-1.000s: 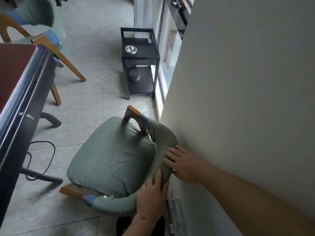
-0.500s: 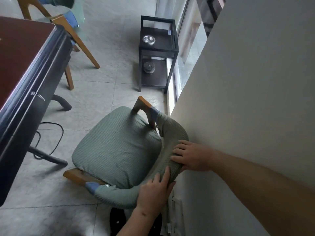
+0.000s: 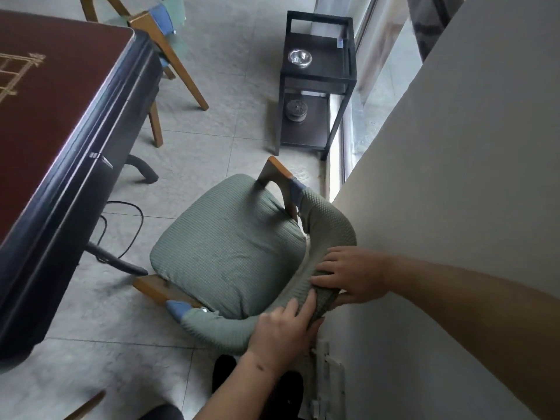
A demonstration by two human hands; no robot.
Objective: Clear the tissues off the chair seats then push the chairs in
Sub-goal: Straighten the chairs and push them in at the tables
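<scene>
Beside the wall: green padded chair (image 3: 230, 253) stands at 6 o'clock, its curved backrest (image 3: 328, 234) nearly against the wall (image 3: 454, 177), well apart from the desk (image 3: 60, 116) at 9 o'clock.
Seat: no tissue shows on it.
Left hand (image 3: 281, 331): grip curled over the backrest's low end.
Right hand (image 3: 348, 275): grip wrapped round the backrest, thumb beneath.
Handling: probably a stiff wooden frame under soft, squashy cover; moderate weight; may drag on tile.
Best hold: the backrest rail, both hands, pushing toward 9 o'clock.
</scene>
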